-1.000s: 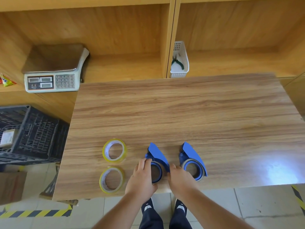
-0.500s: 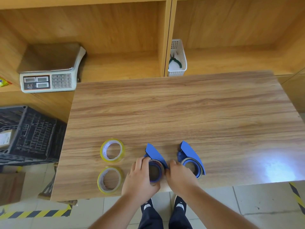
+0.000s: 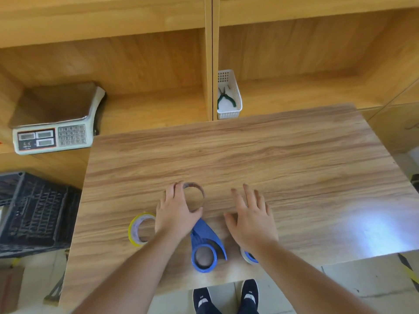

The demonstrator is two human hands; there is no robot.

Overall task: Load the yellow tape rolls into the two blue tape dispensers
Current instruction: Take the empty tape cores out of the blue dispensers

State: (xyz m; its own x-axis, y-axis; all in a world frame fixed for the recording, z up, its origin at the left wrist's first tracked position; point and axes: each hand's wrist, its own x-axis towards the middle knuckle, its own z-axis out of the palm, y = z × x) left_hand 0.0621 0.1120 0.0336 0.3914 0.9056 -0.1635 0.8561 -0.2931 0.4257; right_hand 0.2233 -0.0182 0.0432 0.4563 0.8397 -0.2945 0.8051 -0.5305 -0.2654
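A brown cardboard ring (image 3: 194,193) was gripped by the left hand (image 3: 175,213) on the tabletop (image 3: 294,168). The right hand (image 3: 251,219) was held flat, fingers spread, grasping nothing. One blue dispenser (image 3: 205,247) was seen between the forearms, another (image 3: 249,257) mostly hidden under the right wrist. A yellow tape roll (image 3: 139,230) lay just left of the left wrist.
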